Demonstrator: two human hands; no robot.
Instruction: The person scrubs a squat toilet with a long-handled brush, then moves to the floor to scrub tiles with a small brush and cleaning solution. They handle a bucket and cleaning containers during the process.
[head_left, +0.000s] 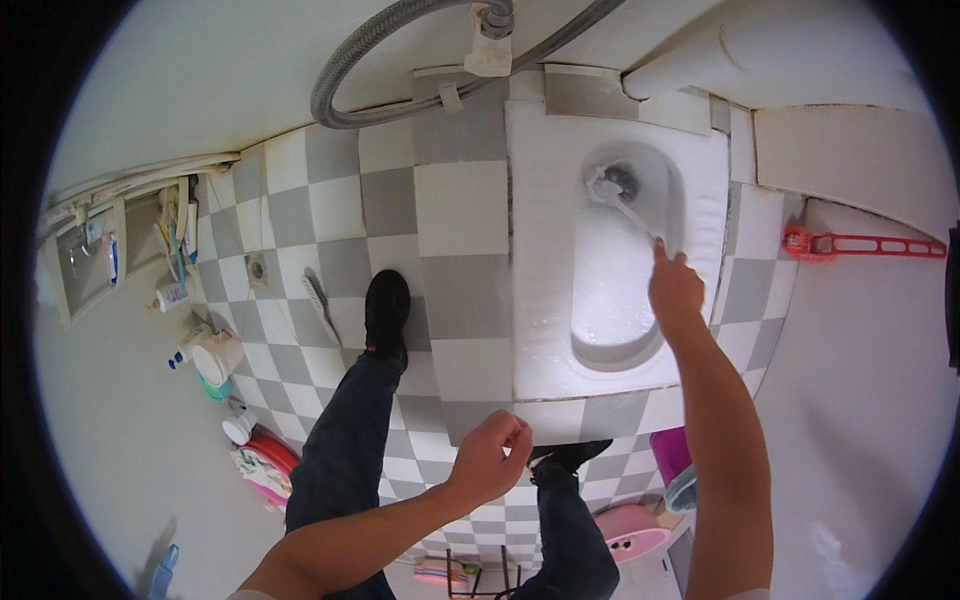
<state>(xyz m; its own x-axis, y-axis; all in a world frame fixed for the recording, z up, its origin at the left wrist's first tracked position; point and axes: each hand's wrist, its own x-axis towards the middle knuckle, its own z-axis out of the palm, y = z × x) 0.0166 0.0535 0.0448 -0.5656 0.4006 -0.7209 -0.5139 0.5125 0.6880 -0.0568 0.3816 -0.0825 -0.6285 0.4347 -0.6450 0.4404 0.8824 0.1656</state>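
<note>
A white squat toilet (545,330) is set into a raised tiled step. My right hand (677,290) grips the handle of a white toilet brush (632,213) and reaches over the bowl's right side. The brush head rests beside the dark drain hole (622,180) at the far end of the bowl. White suds or wet shine cover the bowl's bottom. My left hand (492,458) hangs in front of the step with its fingers curled together; whether anything small is inside them is hidden.
A braided hose (350,70) loops from the far wall beside a white pipe (690,70). A scrubbing brush (320,308) lies on the checkered floor near my black shoe (387,310). Bottles and tubs, a white bucket (217,355) among them, line the left wall. A red plastic rack (870,246) is on the right.
</note>
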